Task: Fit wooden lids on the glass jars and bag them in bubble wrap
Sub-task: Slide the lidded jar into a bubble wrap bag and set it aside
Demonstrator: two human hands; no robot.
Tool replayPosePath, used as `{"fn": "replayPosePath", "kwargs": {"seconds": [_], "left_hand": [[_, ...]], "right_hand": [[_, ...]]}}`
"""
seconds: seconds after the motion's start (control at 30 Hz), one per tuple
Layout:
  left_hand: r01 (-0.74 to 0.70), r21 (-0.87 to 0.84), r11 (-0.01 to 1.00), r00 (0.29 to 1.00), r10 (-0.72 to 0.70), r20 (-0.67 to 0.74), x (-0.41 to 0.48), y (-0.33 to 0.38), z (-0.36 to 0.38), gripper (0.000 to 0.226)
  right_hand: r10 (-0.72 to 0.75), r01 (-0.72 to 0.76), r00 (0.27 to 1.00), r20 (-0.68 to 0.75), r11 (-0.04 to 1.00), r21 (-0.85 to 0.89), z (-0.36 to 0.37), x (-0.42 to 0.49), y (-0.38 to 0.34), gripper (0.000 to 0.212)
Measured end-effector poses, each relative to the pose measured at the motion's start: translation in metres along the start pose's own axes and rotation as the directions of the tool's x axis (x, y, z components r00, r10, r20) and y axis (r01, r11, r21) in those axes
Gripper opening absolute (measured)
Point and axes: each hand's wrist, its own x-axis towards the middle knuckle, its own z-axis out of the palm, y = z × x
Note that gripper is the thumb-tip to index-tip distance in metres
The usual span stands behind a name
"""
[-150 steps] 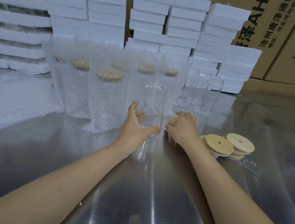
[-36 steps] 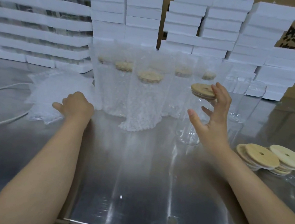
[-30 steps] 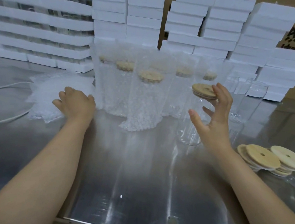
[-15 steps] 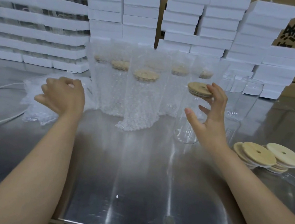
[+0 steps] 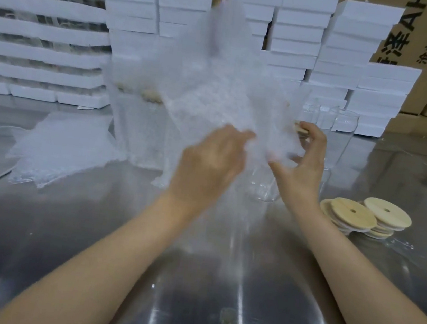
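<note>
presumably mid-bagging. pinches a bag (image 5: 223, 95) by its lower edge in the left hand (image 5: 211, 161), with fingers curled tight on it; flung up and blurred above that hand, likely to shake the mouth open. hooks the right hand (image 5: 300, 169), half open, over the lid (image 5: 300, 128), with fingertips on the rim and thumb spread wide below toward the bag's corner; probably to steady the jar (image 5: 262, 189) and hold it upright for the bagging. between the two hands, on the table (image 5: 192, 280): that jar, lid on, nothing inside, upper part hidden behind the bag.

beyond the left hand: bagged jars (image 5: 136, 125) upright in a cluster, seemingly one lidded jar to each bag, with wood tops dim through the wrap. left of that hand: spare bags (image 5: 66, 149) flat in a heap, seemingly kept within easy reach. beyond the right hand: bare jars (image 5: 344, 129), open-topped and empty. right of it: loose lids (image 5: 366, 218) in low stacks, likewise close by for the next fitting. farther back from both hands: foam blocks (image 5: 302, 24) piled high.
</note>
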Motion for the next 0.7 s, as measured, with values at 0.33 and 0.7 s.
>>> {"fn": "replayPosePath", "kwargs": {"seconds": [0.33,0.7], "left_hand": [[0.103,0.433,0.895,0.654,-0.389,0.649,-0.029,-0.006,0.034,0.032],[0.746,-0.056,0.663,0.578,-0.604,0.549,-0.032,0.006,0.043,0.028]], "right_hand": [[0.063,-0.035,0.951,-0.301,0.995,0.099,-0.021,0.018,-0.010,0.063],[0.191,0.051,0.815,-0.548,0.917,0.395,-0.034,0.033,-0.025,0.064]]}}
